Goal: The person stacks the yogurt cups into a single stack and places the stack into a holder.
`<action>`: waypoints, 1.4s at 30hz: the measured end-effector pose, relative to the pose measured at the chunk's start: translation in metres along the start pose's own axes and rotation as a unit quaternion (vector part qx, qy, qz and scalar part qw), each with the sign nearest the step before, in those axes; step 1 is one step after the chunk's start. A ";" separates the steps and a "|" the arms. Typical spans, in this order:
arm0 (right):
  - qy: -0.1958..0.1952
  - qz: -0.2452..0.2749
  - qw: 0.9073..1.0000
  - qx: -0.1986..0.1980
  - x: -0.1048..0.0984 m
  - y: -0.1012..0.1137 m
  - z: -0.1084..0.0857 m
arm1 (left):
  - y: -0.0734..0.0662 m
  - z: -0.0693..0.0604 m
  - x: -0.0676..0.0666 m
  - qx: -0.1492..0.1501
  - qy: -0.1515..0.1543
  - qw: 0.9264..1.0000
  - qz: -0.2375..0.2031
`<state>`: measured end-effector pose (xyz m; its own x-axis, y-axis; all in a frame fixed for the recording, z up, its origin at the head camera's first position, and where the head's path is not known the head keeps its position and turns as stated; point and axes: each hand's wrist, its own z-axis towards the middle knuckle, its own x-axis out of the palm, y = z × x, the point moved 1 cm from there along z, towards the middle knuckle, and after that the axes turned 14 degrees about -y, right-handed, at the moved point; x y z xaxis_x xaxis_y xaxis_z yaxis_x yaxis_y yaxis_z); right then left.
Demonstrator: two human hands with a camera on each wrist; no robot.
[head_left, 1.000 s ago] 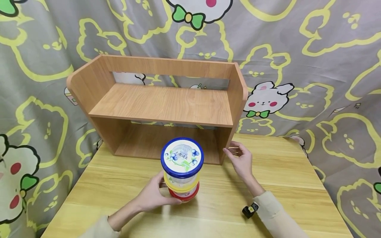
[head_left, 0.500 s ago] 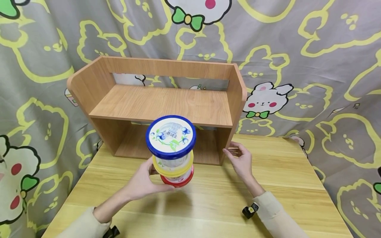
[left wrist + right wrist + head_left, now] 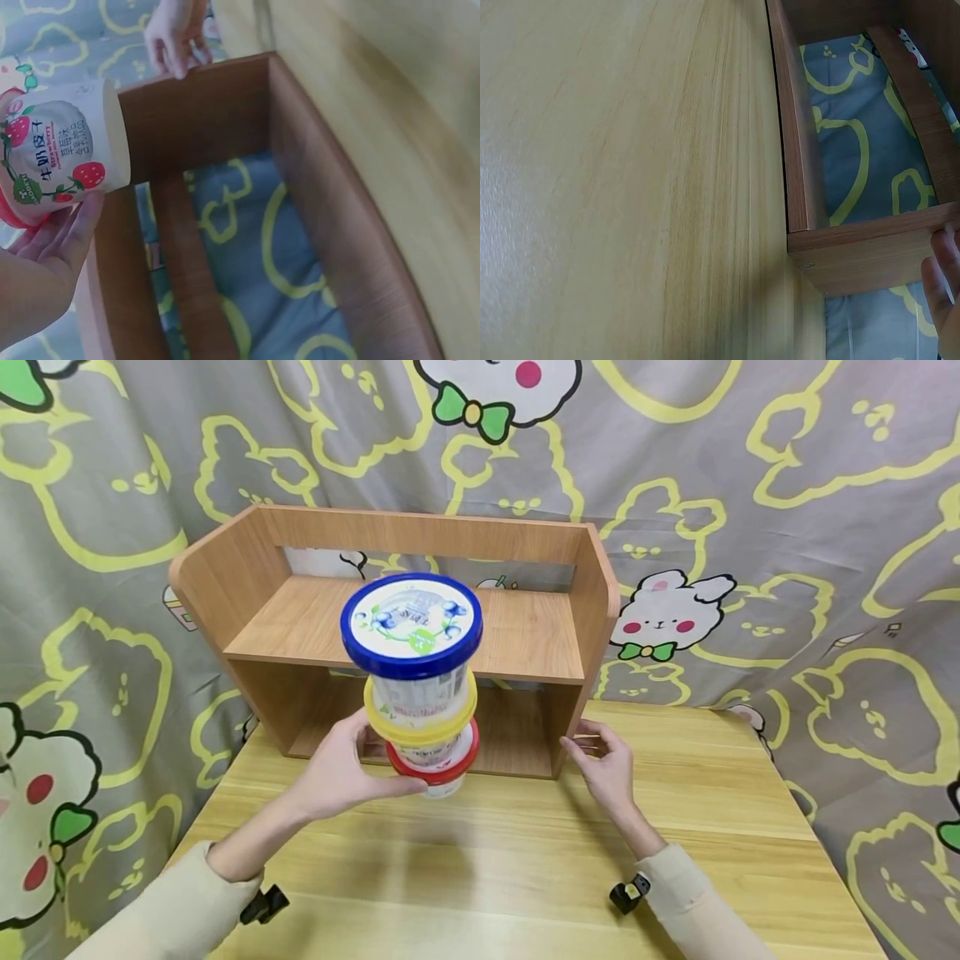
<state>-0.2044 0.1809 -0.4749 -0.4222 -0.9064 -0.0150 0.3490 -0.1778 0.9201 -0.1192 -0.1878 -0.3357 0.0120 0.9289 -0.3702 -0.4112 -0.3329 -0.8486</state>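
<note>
My left hand (image 3: 337, 772) grips the lowest of three stacked tubs, holding the stack up off the table in front of the shelf unit. The top tub has a blue lid (image 3: 412, 622) with a blueberry print, the middle one a yellow lid (image 3: 463, 714), the bottom one a red lid (image 3: 450, 770). In the left wrist view, the strawberry-print tub (image 3: 64, 150) rests against my fingers; the upper tubs are out of that view. My right hand (image 3: 609, 768) touches the right side panel of the wooden shelf unit (image 3: 536, 631) near its bottom front edge.
The two-tier shelf unit stands at the back of the light wood table (image 3: 540, 877); its right end panel (image 3: 870, 259) shows in the right wrist view. A patterned curtain (image 3: 795, 577) hangs behind and at both sides. Black wrist devices (image 3: 630, 893) sit at both cuffs.
My left hand has raised the three-tub stack and carried it forward and slightly left, from low over the table to in front of the upper shelf. My right hand stays at the panel.
</note>
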 end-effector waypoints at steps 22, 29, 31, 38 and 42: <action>0.003 -0.003 1.000 0.001 0.000 0.000 -0.001 | -0.050 0.074 -0.042 0.002 -0.032 0.999 0.018; -0.006 -0.006 1.000 0.002 0.000 -0.002 0.000 | -0.040 0.099 -0.047 -0.005 -0.076 0.997 0.023; -0.004 -0.006 1.000 0.000 -0.001 -0.003 0.001 | -0.036 0.104 -0.048 -0.013 -0.084 0.996 0.021; -0.002 -0.003 1.000 -0.006 -0.001 -0.004 0.000 | -0.028 0.118 -0.049 -0.036 -0.113 0.992 0.053; -0.002 -0.004 1.000 -0.007 0.000 -0.004 0.001 | -0.023 0.125 -0.047 -0.042 -0.124 0.989 0.065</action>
<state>-0.2062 0.1822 -0.4784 -0.4278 -0.9037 -0.0200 0.3584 -0.1898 0.9141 -0.2241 -0.2041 -0.2517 -0.2635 0.8856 -0.3826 -0.3183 -0.4542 -0.8321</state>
